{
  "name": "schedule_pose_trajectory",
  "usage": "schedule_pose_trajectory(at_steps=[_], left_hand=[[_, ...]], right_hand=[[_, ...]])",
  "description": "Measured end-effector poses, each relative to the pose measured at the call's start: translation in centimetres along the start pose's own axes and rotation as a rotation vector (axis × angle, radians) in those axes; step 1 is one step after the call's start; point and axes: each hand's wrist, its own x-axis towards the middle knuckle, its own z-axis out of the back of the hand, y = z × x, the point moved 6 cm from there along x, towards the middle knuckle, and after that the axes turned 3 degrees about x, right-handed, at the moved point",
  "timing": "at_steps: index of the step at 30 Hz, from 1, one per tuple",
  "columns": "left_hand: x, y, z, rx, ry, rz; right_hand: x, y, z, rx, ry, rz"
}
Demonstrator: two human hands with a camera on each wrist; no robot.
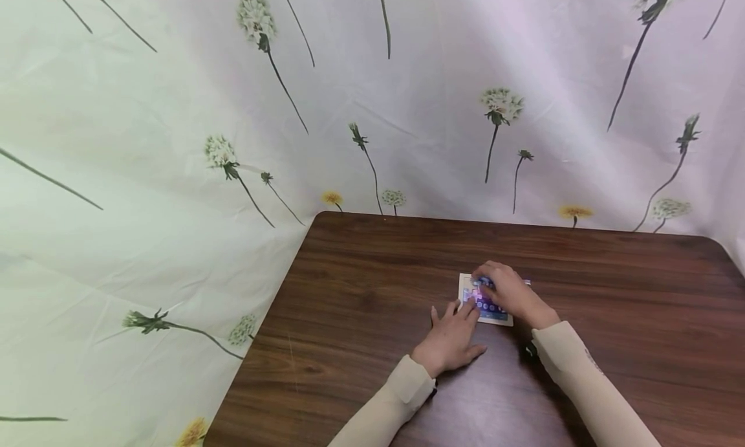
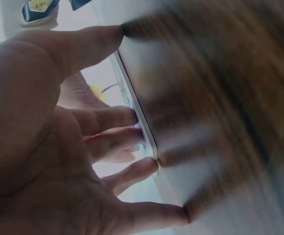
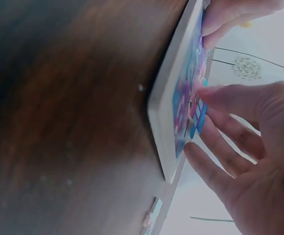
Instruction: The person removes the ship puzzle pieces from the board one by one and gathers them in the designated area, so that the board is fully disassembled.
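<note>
On the brown wooden table (image 1: 372,272), a small flat board (image 1: 500,318) with a white frame and a face of blue and pink pieces lies just ahead of the person, well in from the edges. The left hand (image 1: 451,340) rests palm down on the wood beside it, fingers straight and relaxed, gripping nothing; the left wrist view shows its fingertips (image 2: 132,117) touching the board's near edge (image 2: 137,117) and steadying it. The right hand (image 1: 512,293) lies over the top of the board, and in the right wrist view its fingertips (image 3: 208,93) touch the coloured pieces (image 3: 188,105), the fingers long and only lightly bent; it presses rather than grasps, holding nothing.

To do this well, I judge the left hand should keep an even pressure against the frame so the thin board does not slide on the smooth wood. The right fingertips should work one piece at a time, pressing straight down rather than sideways, since a slanting push could shift the board or disturb neighbouring pieces. A small pale object (image 3: 151,215) lies on the table near the board; what it is I cannot tell. A flowered cloth (image 1: 174,143) hangs behind the table.
</note>
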Motion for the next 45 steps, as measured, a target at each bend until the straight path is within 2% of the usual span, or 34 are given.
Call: schedule_pose_trajectory(at_steps=[5,11,23,30,45], left_hand=[[0.1,0.0,0.1,0.0,-0.002,0.007],[0.0,0.0,0.1,0.004,-0.001,0.001],[0.2,-0.3,0.0,0.04,-0.027,0.0],[0.4,-0.4,-0.2,0.084,-0.022,0.009],[0.4,-0.4,-0.1,0.076,-0.021,0.012]], right_hand=[[0.1,-0.3,0.3,0.022,-0.031,0.001],[0.1,-0.5,0.2,0.04,-0.012,-0.024],[-0.1,-0.7,0.5,0.033,-0.003,0.013],[-0.2,-1.0,0.7,0.028,0.038,-0.042],[-0.3,-1.7,0.9,0.055,0.053,-0.109]])
